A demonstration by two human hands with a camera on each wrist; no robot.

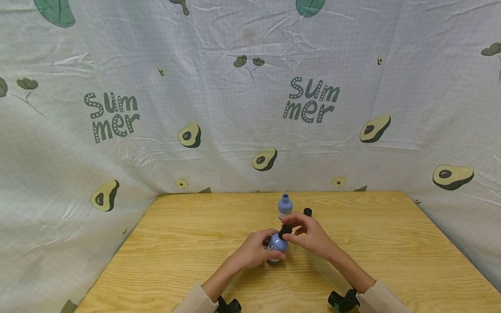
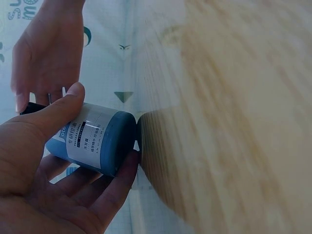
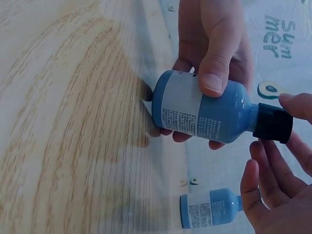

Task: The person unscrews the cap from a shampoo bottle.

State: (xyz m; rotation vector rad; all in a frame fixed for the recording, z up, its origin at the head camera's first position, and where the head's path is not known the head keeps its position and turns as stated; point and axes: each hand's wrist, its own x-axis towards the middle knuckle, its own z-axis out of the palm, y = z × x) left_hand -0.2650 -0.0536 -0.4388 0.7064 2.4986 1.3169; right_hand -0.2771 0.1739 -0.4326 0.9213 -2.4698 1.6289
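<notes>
A blue bottle (image 1: pixel 277 244) with a white label and a black cap (image 3: pixel 273 123) leans between both hands, its base close over the wooden table. My left hand (image 1: pixel 256 248) grips the bottle's body, thumb on one side and fingers round the other. My right hand (image 1: pixel 309 232) pinches the black cap at the bottle's neck between thumb and fingers. In the left wrist view the label (image 2: pixel 87 136) faces the camera, with printed writing on it. Behind the hands stands a second blue bottle (image 1: pixel 285 206), upright, its neck uncapped.
A black cap (image 1: pixel 307 212) shows just behind my right hand, to the right of the second bottle. The wooden table (image 1: pixel 188 234) ends at a white curtain (image 1: pixel 219 104) printed with avocados and lettering, which also hangs along both sides.
</notes>
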